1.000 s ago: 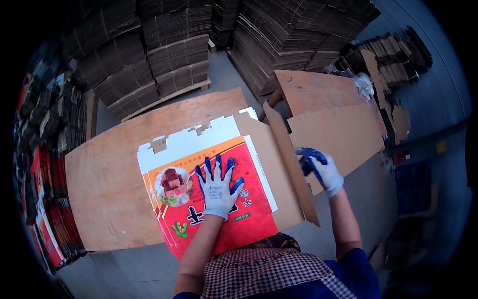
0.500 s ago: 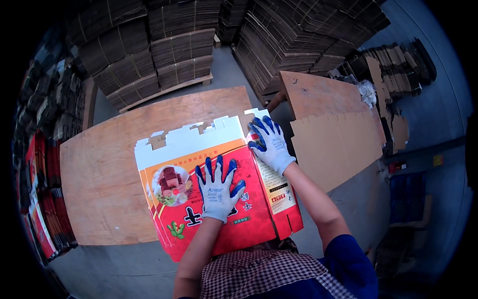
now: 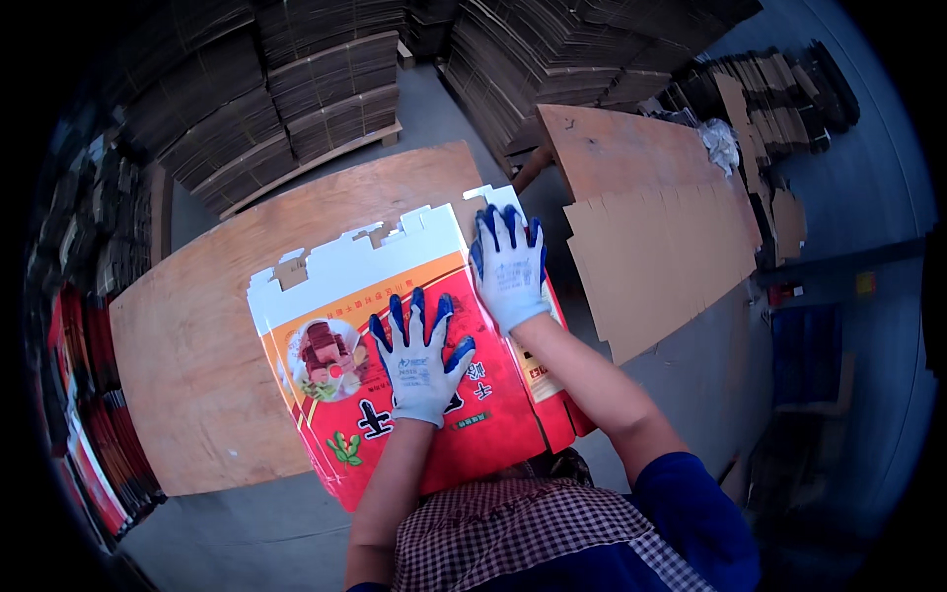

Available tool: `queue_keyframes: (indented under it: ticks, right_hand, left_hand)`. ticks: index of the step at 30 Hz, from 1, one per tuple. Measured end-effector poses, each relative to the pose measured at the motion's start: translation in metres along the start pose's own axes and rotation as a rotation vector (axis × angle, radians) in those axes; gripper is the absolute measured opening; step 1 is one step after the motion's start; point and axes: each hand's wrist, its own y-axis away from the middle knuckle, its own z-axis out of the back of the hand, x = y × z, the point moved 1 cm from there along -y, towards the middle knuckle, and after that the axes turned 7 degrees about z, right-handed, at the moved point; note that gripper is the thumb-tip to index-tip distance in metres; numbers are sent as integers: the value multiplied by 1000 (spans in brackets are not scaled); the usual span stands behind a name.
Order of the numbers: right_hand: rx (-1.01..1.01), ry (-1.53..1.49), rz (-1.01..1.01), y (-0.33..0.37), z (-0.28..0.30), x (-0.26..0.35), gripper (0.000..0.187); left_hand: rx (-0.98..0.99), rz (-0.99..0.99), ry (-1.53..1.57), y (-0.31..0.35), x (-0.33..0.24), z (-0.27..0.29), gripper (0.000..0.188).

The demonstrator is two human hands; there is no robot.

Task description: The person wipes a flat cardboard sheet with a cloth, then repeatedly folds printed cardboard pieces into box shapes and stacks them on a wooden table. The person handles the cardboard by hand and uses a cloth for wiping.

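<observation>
A flattened red printed carton lies on the wooden table, with white flaps along its far edge and a food picture at its left. Along its left side, offset edges show more than one layer. My left hand, in a white glove with blue fingertips, presses flat on the middle of the red panel, fingers spread. In a matching glove, my right hand lies flat near the carton's far right corner, over the narrow side panel. Its fingers are stretched out, and the thumb is hard to see.
Under the carton is a wooden table. To the right, a second tabletop carries a plain brown cardboard sheet. Bundled cardboard stacks stand on pallets beyond. Red folded cartons are piled at the left.
My right hand has turned and its fingers have drawn closer together, covering more of the side panel. My left hand stays flat on the red panel. The whole view has shifted slightly.
</observation>
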Motion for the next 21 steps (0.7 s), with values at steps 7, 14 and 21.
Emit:
queue_keyframes:
  ticks: [7,14,21]
  right_hand:
    - [80,-118,46,135,46,15,58]
    - [-147,-810,-679,255,14,-100,81]
    - [796,43,-654,216,-56,-176,105]
  left_hand:
    - [-17,6,-24,0,1,-3,74]
    - [-58,-2,-23,1,-2,-5,78]
    - [-56,11,-25,5,0,-3,77]
